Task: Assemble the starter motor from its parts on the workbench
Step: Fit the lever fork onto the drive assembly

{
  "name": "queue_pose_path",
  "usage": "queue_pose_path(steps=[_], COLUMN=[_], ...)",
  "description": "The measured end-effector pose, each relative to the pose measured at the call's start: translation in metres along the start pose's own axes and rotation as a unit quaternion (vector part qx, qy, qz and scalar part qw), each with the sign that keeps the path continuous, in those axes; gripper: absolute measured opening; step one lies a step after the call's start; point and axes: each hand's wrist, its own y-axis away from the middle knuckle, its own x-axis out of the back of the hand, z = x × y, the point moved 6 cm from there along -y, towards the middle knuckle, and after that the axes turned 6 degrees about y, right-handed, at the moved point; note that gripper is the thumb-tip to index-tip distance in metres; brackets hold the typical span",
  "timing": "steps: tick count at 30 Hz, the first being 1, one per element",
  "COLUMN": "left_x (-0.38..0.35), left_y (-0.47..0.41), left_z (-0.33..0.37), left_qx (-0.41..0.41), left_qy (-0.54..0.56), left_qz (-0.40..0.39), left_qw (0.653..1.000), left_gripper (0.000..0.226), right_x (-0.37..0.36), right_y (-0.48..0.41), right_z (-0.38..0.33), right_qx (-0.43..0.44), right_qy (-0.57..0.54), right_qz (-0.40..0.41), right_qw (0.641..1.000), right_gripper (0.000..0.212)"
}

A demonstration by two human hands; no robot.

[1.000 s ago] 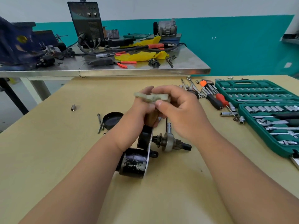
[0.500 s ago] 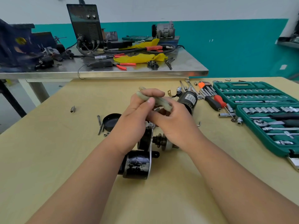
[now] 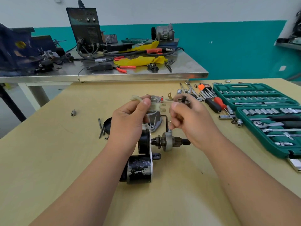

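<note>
My left hand pinches a pale plastic fork lever above the bench. My right hand hovers just right of it with fingers curled, and I see nothing in them. Below the hands lies the black motor body, with the pinion drive sticking out to the right on its shaft. A silver nose housing stands behind, partly hidden by my left hand. The dark solenoid shows above my right thumb.
A black end cap and long bolts lie at the left, with a loose socket farther left. An open green socket set and screwdrivers fill the right side. A cluttered steel table stands behind the bench.
My right hand let go of the fork lever and drew away to the right. The left hand keeps the lever and has turned it, which uncovers the nose housing and the solenoid.
</note>
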Motion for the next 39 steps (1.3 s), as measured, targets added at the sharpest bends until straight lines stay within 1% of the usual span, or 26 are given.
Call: queue_pose_path(steps=[2, 4, 6, 8, 11, 13, 14, 16, 19, 22, 24, 28, 32, 35, 39], left_x=[0.0, 0.0, 0.001, 0.0, -0.005, -0.009, -0.01, -0.01, -0.01, -0.011, -0.011, -0.01, -0.008, -0.006, -0.001], left_y=[0.0, 0.001, 0.001, 0.002, 0.002, 0.002, 0.003, 0.004, 0.006, 0.006, 0.006, 0.005, 0.003, 0.0, -0.002], left_z=[0.001, 0.002, 0.002, 0.001, 0.0, 0.0, 0.0, 0.0, 0.001, 0.001, 0.001, 0.001, -0.001, -0.002, -0.006], left_qx=[-0.011, -0.017, -0.006, 0.009, 0.036, 0.048, 0.05, 0.044, 0.023, 0.021, 0.018, 0.008, 0.016, 0.02, 0.022], left_qy=[-0.03, -0.041, -0.029, -0.019, -0.01, 0.001, 0.004, -0.005, -0.019, -0.021, -0.016, 0.004, 0.049, 0.074, 0.083], left_qz=[-0.006, -0.011, -0.01, -0.01, -0.032, -0.062, -0.075, -0.091, -0.111, -0.12, -0.113, -0.096, -0.093, -0.093, -0.072], left_qw=[0.999, 0.999, 1.0, 1.0, 0.999, 0.997, 0.996, 0.995, 0.993, 0.992, 0.993, 0.995, 0.994, 0.993, 0.994], left_gripper=[0.018, 0.019, 0.016, 0.022, 0.034, 0.036, 0.032, 0.032, 0.041, 0.036, 0.035, 0.028, 0.041, 0.043, 0.051], right_x=[-0.004, -0.008, -0.008, -0.006, -0.001, 0.0, 0.0, -0.002, -0.004, -0.006, -0.008, -0.01, -0.012, -0.012, -0.01], right_y=[0.002, 0.002, 0.002, 0.002, 0.001, 0.0, 0.0, 0.001, 0.002, 0.003, 0.004, 0.005, 0.005, 0.005, 0.006], right_z=[-0.002, -0.004, -0.004, -0.003, -0.002, -0.001, -0.001, -0.001, -0.002, -0.002, -0.002, 0.001, 0.002, 0.001, 0.0], right_qx=[0.021, 0.039, 0.045, 0.043, 0.021, 0.0, -0.008, -0.02, -0.03, -0.033, -0.029, -0.036, -0.042, -0.037, -0.05], right_qy=[0.066, 0.109, 0.116, 0.09, 0.001, -0.056, -0.08, -0.115, -0.115, -0.107, -0.092, -0.076, -0.061, -0.077, -0.103], right_qz=[-0.026, -0.03, -0.018, -0.008, -0.002, -0.003, -0.005, -0.007, -0.003, -0.006, -0.013, -0.03, -0.043, -0.047, -0.054], right_qw=[0.997, 0.993, 0.992, 0.995, 1.0, 0.998, 0.997, 0.993, 0.993, 0.994, 0.995, 0.996, 0.996, 0.995, 0.992], right_gripper=[0.025, 0.022, 0.02, 0.018, 0.007, 0.018, 0.024, 0.028, 0.025, 0.032, 0.035, 0.028, 0.018, 0.015, 0.023])
